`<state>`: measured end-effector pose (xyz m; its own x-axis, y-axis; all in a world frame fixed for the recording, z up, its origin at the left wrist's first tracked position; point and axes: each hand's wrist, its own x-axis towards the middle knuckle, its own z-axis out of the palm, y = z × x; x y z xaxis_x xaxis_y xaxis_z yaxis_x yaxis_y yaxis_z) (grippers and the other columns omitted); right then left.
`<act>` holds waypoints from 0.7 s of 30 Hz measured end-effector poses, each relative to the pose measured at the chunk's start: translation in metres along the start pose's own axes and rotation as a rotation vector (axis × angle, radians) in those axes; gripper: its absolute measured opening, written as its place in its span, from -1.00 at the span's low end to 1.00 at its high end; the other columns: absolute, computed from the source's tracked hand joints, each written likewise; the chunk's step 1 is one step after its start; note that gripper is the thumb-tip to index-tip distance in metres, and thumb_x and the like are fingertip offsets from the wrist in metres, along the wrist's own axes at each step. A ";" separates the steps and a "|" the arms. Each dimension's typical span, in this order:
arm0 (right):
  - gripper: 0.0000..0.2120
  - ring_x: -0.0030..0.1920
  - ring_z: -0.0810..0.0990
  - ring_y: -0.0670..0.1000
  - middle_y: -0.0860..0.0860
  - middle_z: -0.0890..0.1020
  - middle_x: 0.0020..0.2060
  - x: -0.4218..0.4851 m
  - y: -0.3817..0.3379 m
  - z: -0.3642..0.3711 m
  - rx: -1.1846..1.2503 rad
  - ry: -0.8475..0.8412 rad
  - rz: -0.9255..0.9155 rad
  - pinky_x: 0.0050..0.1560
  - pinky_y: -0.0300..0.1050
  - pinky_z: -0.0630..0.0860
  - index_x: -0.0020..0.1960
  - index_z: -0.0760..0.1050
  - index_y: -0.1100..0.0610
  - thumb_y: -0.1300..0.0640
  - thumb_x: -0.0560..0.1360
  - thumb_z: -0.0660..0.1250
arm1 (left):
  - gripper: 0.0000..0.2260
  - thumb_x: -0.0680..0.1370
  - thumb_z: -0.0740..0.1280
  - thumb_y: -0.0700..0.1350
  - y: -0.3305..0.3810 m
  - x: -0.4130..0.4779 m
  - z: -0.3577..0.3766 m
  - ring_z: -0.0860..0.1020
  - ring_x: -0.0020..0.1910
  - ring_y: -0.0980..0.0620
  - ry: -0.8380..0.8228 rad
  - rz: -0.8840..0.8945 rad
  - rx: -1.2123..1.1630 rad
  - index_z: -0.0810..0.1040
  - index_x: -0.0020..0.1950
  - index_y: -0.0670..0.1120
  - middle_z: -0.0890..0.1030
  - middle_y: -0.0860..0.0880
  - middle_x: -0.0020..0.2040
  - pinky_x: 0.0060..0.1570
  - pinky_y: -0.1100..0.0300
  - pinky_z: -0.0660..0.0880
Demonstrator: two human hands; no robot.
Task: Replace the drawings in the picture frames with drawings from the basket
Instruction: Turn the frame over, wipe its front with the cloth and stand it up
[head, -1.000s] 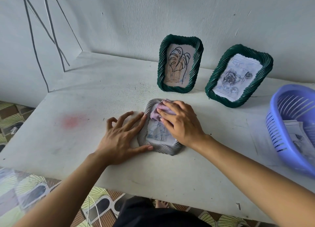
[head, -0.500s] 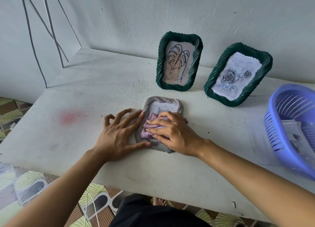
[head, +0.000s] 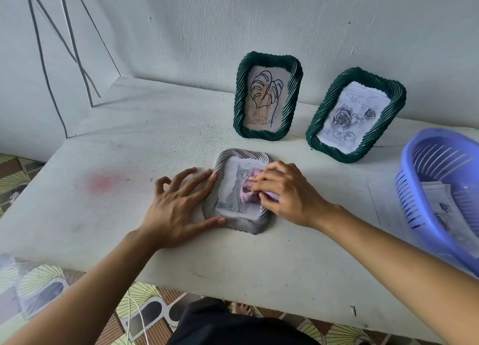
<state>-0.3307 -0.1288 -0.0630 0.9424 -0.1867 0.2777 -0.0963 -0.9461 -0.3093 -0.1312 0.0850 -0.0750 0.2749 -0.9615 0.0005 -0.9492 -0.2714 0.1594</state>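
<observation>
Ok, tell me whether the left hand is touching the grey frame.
Touching. Head view shows the left hand spread, thumb and fingertips against the grey frame on its left rim.

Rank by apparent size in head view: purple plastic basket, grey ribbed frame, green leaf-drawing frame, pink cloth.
1. Purple plastic basket, though cropped and nearer.
2. Grey ribbed picture frame and green leaf-drawing frame: alike, unranked.
3. Pink cloth, partly under right hand.

Soft even daylight, wide-angle edge distortion

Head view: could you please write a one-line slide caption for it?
Right hand presses a pink cloth onto the grey ribbed frame lying flat, left hand steadying it.
</observation>
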 end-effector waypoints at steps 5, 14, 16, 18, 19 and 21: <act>-0.73 0.03 0.52 0.09 0.01 0.70 0.02 0.026 0.004 0.010 -0.086 0.131 0.128 -0.04 0.05 0.50 0.18 0.65 0.10 0.21 0.49 0.41 | -0.19 0.46 -0.01 0.58 -0.001 0.001 0.000 0.02 0.59 0.10 0.005 -0.001 -0.011 -0.06 0.62 0.24 0.08 0.24 0.62 0.44 -0.12 0.04; -0.77 0.08 0.56 0.11 0.06 0.71 0.03 0.053 -0.021 0.032 0.068 0.108 0.028 0.11 -0.03 0.49 0.15 0.66 0.16 0.25 0.51 0.38 | -0.20 0.47 -0.02 0.57 0.001 0.002 -0.001 0.06 0.59 0.06 0.008 0.004 0.006 0.03 0.62 0.22 0.11 0.22 0.61 0.42 -0.13 0.08; -0.78 0.06 0.56 0.12 0.07 0.70 0.00 0.049 -0.021 0.030 0.073 0.082 -0.028 0.12 0.02 0.49 0.11 0.66 0.17 0.26 0.50 0.37 | -0.19 0.47 0.00 0.57 0.001 0.001 0.000 0.09 0.58 0.05 0.020 0.005 0.004 0.04 0.63 0.20 0.14 0.21 0.61 0.40 -0.13 0.10; -0.77 0.07 0.56 0.10 0.04 0.70 0.01 0.041 -0.022 0.028 0.096 0.055 -0.084 0.13 0.03 0.48 0.12 0.67 0.14 0.26 0.51 0.36 | -0.19 0.47 0.02 0.56 0.001 0.001 0.001 0.11 0.58 0.04 0.032 0.000 0.001 0.02 0.63 0.20 0.18 0.20 0.60 0.39 -0.12 0.11; -0.76 0.09 0.55 0.09 0.02 0.69 0.03 0.035 -0.024 0.028 0.108 0.036 -0.111 0.14 0.02 0.47 0.15 0.66 0.11 0.26 0.52 0.35 | -0.18 0.47 0.03 0.56 0.001 0.000 0.002 0.13 0.57 0.04 0.035 -0.002 0.001 0.02 0.63 0.19 0.19 0.20 0.59 0.38 -0.12 0.11; -0.75 0.11 0.54 0.09 -0.01 0.67 0.06 0.026 -0.031 0.029 0.107 -0.008 -0.170 0.13 0.01 0.44 0.16 0.66 0.07 0.24 0.55 0.31 | -0.17 0.46 0.06 0.56 0.001 0.001 0.002 0.15 0.56 0.03 0.039 -0.005 0.001 0.06 0.63 0.18 0.23 0.19 0.58 0.36 -0.12 0.13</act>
<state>-0.2937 -0.0968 -0.0721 0.9446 -0.0239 0.3273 0.0988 -0.9303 -0.3532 -0.1318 0.0839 -0.0768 0.2851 -0.9577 0.0383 -0.9480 -0.2758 0.1585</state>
